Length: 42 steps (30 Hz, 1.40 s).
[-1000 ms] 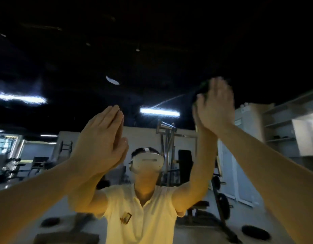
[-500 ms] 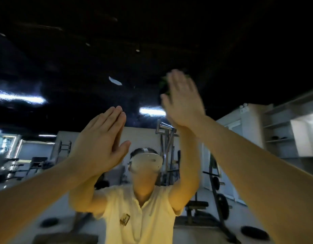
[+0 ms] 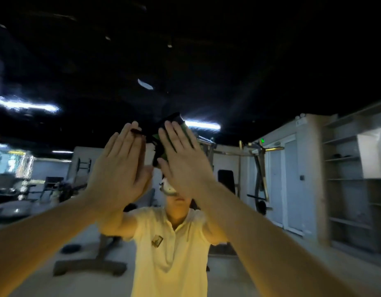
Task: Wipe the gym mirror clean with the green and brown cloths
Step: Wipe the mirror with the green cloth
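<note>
Over the last second the right hand (image 3: 183, 159) has swept leftward across the mirror (image 3: 228, 61). It came in from well to the right of the reflected headset (image 3: 168, 189) and now lies directly above it, covering most of it. The left hand (image 3: 119, 170) has kept roughly its place, up and to the left of the headset, so the two hands are now just beside each other. Both hands lie flat on the glass with fingers straight and close together. They grip nothing and only press the cloths against the mirror with their palms. The green cloth (image 3: 161, 154) is pinned under the right hand above the headset, with dark and green edges showing past the fingertips and thumb side. The brown cloth (image 3: 136, 131) shows only as a dark reddish sliver by the left fingertips, so how it is folded cannot be told. I judge that the pass has covered the band of glass to the right of the headset, while the high dark area above it is probably not yet wiped. By count there are two hands, two cloths with one under each hand, and one mirror.
</note>
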### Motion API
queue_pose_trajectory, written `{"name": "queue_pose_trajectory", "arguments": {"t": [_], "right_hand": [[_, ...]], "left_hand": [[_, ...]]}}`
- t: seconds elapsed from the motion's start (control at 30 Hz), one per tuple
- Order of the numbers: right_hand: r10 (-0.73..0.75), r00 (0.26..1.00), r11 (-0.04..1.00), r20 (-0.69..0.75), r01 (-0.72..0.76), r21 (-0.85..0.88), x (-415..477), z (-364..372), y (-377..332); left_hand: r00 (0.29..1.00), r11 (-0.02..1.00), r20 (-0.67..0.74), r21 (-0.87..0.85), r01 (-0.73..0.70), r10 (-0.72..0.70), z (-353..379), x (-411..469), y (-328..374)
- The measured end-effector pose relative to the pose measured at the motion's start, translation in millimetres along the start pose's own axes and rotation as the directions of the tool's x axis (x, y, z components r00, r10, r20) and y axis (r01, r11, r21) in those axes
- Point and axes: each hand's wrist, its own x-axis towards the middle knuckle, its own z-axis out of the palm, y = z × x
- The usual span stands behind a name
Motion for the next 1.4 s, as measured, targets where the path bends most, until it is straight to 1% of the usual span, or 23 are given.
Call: {"name": "queue_pose_trajectory", "arguments": {"t": [0.07,0.13,0.23,0.3,0.33,0.4,0.5,0.57,0.6,0.63,0.67,0.73,0.8,0.83,0.9,0.93,0.97,1.03,1.1,1.17,1.23,1.3,1.4], "right_hand": [[0.053,0.998,0.998,-0.014,-0.053,-0.028,-14.2,1.1,38.1],[0.273,0.961,0.962,-0.043,-0.274,-0.010,-27.0,0.5,84.2],[0.620,0.779,0.784,-0.093,-0.620,0.035,-41.9,1.0,119.9],[0.717,0.691,0.697,-0.095,-0.715,0.059,-34.4,2.9,98.0],[0.713,0.695,0.701,-0.091,-0.711,0.059,-29.6,3.5,77.4],[0.591,0.801,0.807,-0.093,-0.589,0.049,-23.8,5.0,28.7],[0.197,0.980,0.980,-0.022,-0.197,0.026,-30.0,12.0,-36.1],[-0.082,0.996,0.997,0.035,0.081,0.019,-44.6,15.8,-42.0],[-0.154,0.987,0.988,0.036,0.153,0.021,-52.1,15.8,-30.3],[-0.149,0.988,0.989,0.027,0.149,0.020,-61.3,16.0,-13.9],[-0.072,0.997,0.997,0.018,0.071,0.022,-72.5,16.7,5.8],[0.242,0.970,0.969,-0.028,-0.240,0.052,-97.2,15.7,48.6],[0.556,0.830,0.830,-0.045,-0.550,0.090,-116.3,14.9,74.4],[0.657,0.752,0.752,-0.042,-0.651,0.102,-118.4,16.6,74.0],[0.748,0.663,0.661,-0.029,-0.740,0.127,-108.8,19.6,46.3],[0.739,0.673,0.670,-0.022,-0.731,0.130,-102.1,19.6,24.2],[0.692,0.721,0.718,-0.021,-0.685,0.120,-97.7,20.5,-0.9],[0.489,0.872,0.866,-0.003,-0.485,0.119,-97.4,27.4,-57.1],[0.238,0.971,0.953,0.029,-0.239,0.185,-105.5,33.5,-109.2],[-0.016,0.998,0.974,0.058,0.003,0.226,-119.2,35.5,-137.5],[-0.144,0.988,0.965,0.060,0.127,0.229,-133.2,36.1,-126.1],[-0.023,0.996,0.982,0.083,0.007,0.187,-149.6,36.4,-87.0],[0.333,0.942,0.936,0.052,-0.337,0.106,-185.2,37.5,-11.6]], "left_hand": [[1.000,1.000,0.008,-0.015,-0.005,0.005,5.1,-12.6,0.4],[1.000,1.000,0.019,-0.009,0.016,-0.016,10.9,-17.6,1.9],[1.000,1.000,0.003,0.018,0.014,-0.014,17.2,-18.5,4.7],[1.000,1.000,0.010,0.008,0.013,-0.013,18.2,-19.6,4.1],[1.000,1.000,0.021,0.000,0.009,-0.009,18.5,-20.5,3.4],[0.999,1.000,0.035,-0.016,-0.004,0.005,18.3,-21.2,1.9],[0.999,0.997,0.042,-0.082,-0.010,0.013,11.6,-20.0,-2.9],[0.999,0.988,0.037,-0.154,0.019,-0.013,6.7,-28.8,-4.8],[0.999,0.984,0.030,-0.174,0.029,-0.025,4.7,-36.9,-4.7],[0.999,0.984,0.023,-0.176,0.032,-0.029,3.2,-47.0,-3.6],[1.000,0.985,0.016,-0.169,0.028,-0.025,2.1,-58.4,-1.9],[1.000,0.988,-0.001,-0.156,0.000,0.000,2.2,-80.3,2.0],[1.000,0.990,-0.007,-0.140,-0.019,0.018,3.5,-96.2,4.1],[1.000,0.991,0.004,-0.133,-0.019,0.020,4.5,-102.1,4.2],[0.999,0.992,0.029,-0.124,-0.027,0.031,6.0,-112.3,4.6],[0.999,0.992,0.029,-0.122,-0.039,0.043,6.5,-116.4,5.6],[0.998,0.991,0.021,-0.123,-0.055,0.058,6.2,-120.0,7.5],[0.996,0.987,-0.013,-0.137,-0.087,0.086,5.9,-127.4,10.5],[0.997,0.985,-0.025,-0.153,-0.078,0.075,6.5,-137.4,9.8],[0.998,0.986,0.026,-0.157,-0.061,0.066,6.0,-148.9,4.3],[0.993,0.986,0.075,-0.146,-0.083,0.095,3.5,-159.7,-1.8],[0.989,0.984,0.084,-0.141,-0.110,0.122,0.1,-167.0,-3.6],[0.992,0.992,0.111,-0.118,-0.048,0.062,2.7,-172.6,2.5]]}}
